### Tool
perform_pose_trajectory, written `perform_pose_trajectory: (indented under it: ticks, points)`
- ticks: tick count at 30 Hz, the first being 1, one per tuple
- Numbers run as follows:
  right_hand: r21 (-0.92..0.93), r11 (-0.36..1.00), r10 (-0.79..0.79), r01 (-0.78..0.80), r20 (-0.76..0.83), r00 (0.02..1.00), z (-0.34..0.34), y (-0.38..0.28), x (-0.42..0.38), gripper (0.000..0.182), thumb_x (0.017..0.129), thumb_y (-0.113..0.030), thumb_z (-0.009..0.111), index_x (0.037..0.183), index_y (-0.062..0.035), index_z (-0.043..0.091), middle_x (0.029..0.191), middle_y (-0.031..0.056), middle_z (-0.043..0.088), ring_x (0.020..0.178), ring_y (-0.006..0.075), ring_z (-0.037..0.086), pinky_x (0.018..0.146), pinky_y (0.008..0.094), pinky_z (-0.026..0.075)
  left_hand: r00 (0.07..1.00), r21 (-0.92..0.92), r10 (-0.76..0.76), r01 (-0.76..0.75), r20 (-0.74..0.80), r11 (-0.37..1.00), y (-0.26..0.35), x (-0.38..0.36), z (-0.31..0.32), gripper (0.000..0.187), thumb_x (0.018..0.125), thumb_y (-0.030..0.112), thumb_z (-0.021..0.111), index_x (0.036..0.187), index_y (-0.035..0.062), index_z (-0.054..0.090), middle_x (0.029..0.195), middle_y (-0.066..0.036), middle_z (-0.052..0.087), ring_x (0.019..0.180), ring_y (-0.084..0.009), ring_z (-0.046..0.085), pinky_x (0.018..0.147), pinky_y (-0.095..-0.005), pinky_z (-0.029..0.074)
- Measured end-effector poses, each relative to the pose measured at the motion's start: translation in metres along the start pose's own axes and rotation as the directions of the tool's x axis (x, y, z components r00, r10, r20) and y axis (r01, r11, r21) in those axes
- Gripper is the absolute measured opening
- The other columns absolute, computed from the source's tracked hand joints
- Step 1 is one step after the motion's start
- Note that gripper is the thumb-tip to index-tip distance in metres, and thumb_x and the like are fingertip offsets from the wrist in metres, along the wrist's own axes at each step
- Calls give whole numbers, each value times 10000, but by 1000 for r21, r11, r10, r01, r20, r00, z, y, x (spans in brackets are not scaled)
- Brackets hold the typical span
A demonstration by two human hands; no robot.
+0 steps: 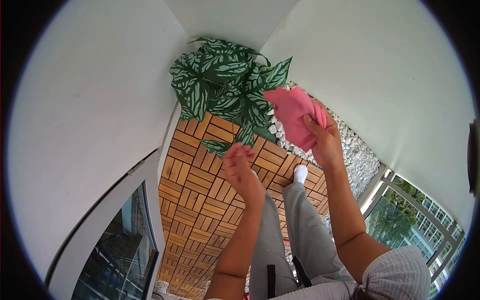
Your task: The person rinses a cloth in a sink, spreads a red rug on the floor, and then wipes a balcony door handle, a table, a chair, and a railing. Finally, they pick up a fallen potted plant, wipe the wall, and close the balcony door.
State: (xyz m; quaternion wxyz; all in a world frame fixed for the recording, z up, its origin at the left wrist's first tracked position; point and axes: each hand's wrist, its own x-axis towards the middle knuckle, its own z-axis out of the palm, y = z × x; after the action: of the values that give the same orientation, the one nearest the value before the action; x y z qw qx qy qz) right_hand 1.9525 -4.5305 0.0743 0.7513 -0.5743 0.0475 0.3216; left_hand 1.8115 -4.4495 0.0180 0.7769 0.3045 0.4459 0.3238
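Observation:
My right hand (325, 137) grips a crumpled pink cloth (292, 112), thumb pressed on top, and the cloth's loose part spreads leftward toward the plant. My left hand (239, 167) is lower and to the left, its fingers curled in toward the thumb. Two low leaves (216, 147) overlap its fingertips in this view; I cannot tell whether the fingers pinch one of them. The leafy plant (225, 75), dark green with pale stripes, fills the corner beyond both hands.
White pebbles (352, 152) run along the right wall. Slatted wooden tiles (195, 200) cover the floor, where my white-socked foot (300, 174) stands. A framed glass panel (120, 250) is at the lower left, and a railing (420, 205) at the right.

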Motion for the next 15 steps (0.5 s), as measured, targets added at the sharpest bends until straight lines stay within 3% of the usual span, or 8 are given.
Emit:
perform_pose_trajectory:
  ticks: [1,3,6,7,8,12,14,15]
  points:
    - [-118,991,-69,63,-48,996,-8,-1,12,354,838,-7,579,1189,-14,531,1079,52,591,984,121,557,878,274,439,955,-61,-215,232,207,971,-17,-8,5,263,898,21,479,1159,-14,462,1077,-105,550,967,-181,551,848,-280,458]
    - [-290,943,-193,162,-81,978,-22,3,41,361,824,-17,589,1181,-31,544,1082,64,594,984,131,563,867,277,443,712,-114,-635,687,299,717,-55,6,25,359,898,-33,415,1254,-13,375,1201,-157,478,1086,-241,510,948,-327,435]
    - [-535,717,-540,447,-19,842,-34,25,100,388,771,25,561,1146,-77,575,1083,109,603,992,230,580,877,321,443,638,-493,-725,733,260,468,-145,58,36,421,918,-57,344,1322,50,302,1275,-195,422,1180,-312,446,1006,-437,396]
    - [-701,470,-701,536,72,709,-38,27,118,369,783,9,580,1140,-81,575,1065,114,604,955,235,590,849,319,457,641,-553,-736,703,219,447,-167,74,43,438,927,-51,332,1342,82,291,1289,-202,416,1192,-322,435,1007,-465,388]
    - [-809,180,-807,559,204,554,-41,28,137,351,794,-6,600,1135,-84,575,1046,119,605,918,240,601,820,316,470,689,-649,-692,631,216,425,-185,91,48,433,903,-80,361,1302,84,337,1250,-191,454,1135,-324,472,1000,-451,397]
    - [-788,342,-737,511,112,667,-50,61,191,353,764,19,590,1091,-114,598,1039,127,594,921,309,580,824,349,465,846,-703,-525,431,96,566,-197,136,74,461,898,-64,396,1324,110,361,1349,-114,400,1228,-270,412,1049,-480,331]
    - [-626,372,-507,685,481,715,-54,70,198,407,709,40,593,1080,-126,616,1132,77,568,1016,308,537,893,379,431,834,-593,-5,396,551,701,-214,164,61,514,821,-113,477,1284,100,417,1326,-96,426,1220,-228,421,1053,-449,327]
    - [-629,382,-501,677,475,724,-55,75,193,407,709,40,593,1080,-126,616,1132,77,568,1016,308,537,893,379,431,838,-588,-16,397,546,705,-211,171,55,514,821,-113,477,1284,100,417,1326,-96,426,1220,-228,421,1053,-449,327]
